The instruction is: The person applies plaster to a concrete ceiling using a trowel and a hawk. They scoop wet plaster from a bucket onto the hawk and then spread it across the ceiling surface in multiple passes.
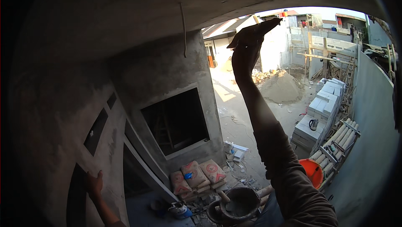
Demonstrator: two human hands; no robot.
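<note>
My right hand (248, 42) is raised high on a bent wrist, just below the ceiling's front edge. Its fingers stretch flat to the right and the thumb points left. It looks dark against the bright yard, and I see nothing held in it. My left hand (95, 184) lies at the edge of a tall dark opening in the grey plastered wall (109, 143). The thumb stands apart from the fingers, which are partly lost in shadow. Overhead, the grey ceiling (138, 13) has a thin pale conduit (183, 30) hanging from it.
Below are stacked cement bags (211, 172), a dark mortar bucket (240, 204) and an orange tub (312, 172). A window opening (176, 122) breaks the facing wall. Outside are white blocks (322, 105) with a kettle (313, 124), bamboo poles (341, 139) and a sand pile (282, 86).
</note>
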